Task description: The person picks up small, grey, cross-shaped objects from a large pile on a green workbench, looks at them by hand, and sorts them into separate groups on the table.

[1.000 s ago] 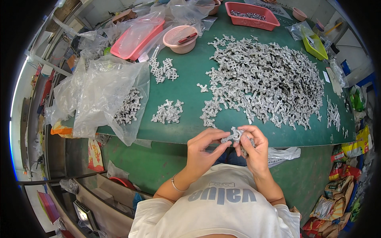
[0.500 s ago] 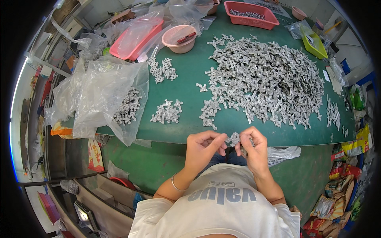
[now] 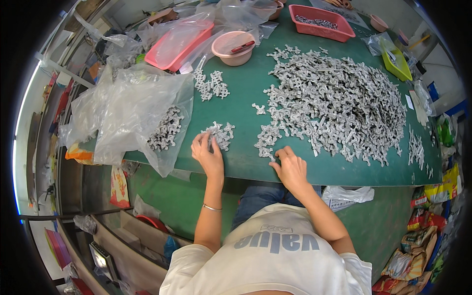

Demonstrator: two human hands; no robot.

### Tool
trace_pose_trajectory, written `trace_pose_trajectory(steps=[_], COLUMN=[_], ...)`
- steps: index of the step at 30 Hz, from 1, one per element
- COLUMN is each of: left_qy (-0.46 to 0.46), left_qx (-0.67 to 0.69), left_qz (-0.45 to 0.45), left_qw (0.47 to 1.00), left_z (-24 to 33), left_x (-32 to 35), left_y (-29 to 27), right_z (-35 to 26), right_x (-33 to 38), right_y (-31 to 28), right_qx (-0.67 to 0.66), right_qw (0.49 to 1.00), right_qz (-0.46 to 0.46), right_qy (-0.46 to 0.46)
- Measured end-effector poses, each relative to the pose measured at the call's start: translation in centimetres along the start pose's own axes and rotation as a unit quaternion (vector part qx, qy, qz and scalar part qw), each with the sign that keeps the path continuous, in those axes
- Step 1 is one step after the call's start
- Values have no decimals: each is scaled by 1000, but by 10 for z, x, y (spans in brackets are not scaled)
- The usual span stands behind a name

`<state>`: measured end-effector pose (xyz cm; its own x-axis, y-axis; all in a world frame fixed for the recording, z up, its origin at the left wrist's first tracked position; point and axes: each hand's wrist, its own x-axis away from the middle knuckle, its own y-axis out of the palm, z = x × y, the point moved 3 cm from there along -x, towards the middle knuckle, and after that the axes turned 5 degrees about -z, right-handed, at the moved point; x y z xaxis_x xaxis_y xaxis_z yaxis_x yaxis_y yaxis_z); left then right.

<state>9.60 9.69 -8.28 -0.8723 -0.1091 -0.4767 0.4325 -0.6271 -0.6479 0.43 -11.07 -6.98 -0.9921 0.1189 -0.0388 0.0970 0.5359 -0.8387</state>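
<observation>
My left hand (image 3: 208, 156) reaches to the near edge of a small heap of grey metal castings (image 3: 223, 136), its thumb and fingers apart. I see no piece held in it. My right hand (image 3: 292, 169) is over the table's front edge, its fingers bent and thumb standing off from them. Its fingertips are beside the lowest piece of a loose cluster of the same castings (image 3: 267, 139). That cluster lies left of a large mound of castings (image 3: 339, 108). One single casting (image 3: 259, 108) lies apart, above the cluster.
A clear plastic bag (image 3: 132, 113) with castings lies left on the green table (image 3: 241, 118). Another group of castings (image 3: 211, 86) sits farther back. Behind are a pink bowl (image 3: 231, 59), pink trays (image 3: 344, 33) and a green tray (image 3: 403, 73). Another person's hand (image 3: 343, 4) shows at the far edge.
My hands were together at the table edge with a casting between them. Now they are apart: the left has moved to the small heap, the right forward to the loose cluster.
</observation>
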Motion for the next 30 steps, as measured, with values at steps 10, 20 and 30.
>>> trace_pose_trajectory(steps=[10, 20, 30], left_qy=[34, -8, -92], left_qx=[261, 495, 594], left_qz=[-152, -381, -378], left_qw=[953, 781, 704], left_z=[65, 126, 134], left_x=[17, 27, 36], left_y=[-12, -22, -29], right_z=[31, 4, -9], right_x=[10, 36, 49], right_y=[-10, -62, -86], right_qx=[-329, -632, -511], right_qw=[941, 765, 857], right_qz=[74, -12, 56], right_qy=[28, 124, 36])
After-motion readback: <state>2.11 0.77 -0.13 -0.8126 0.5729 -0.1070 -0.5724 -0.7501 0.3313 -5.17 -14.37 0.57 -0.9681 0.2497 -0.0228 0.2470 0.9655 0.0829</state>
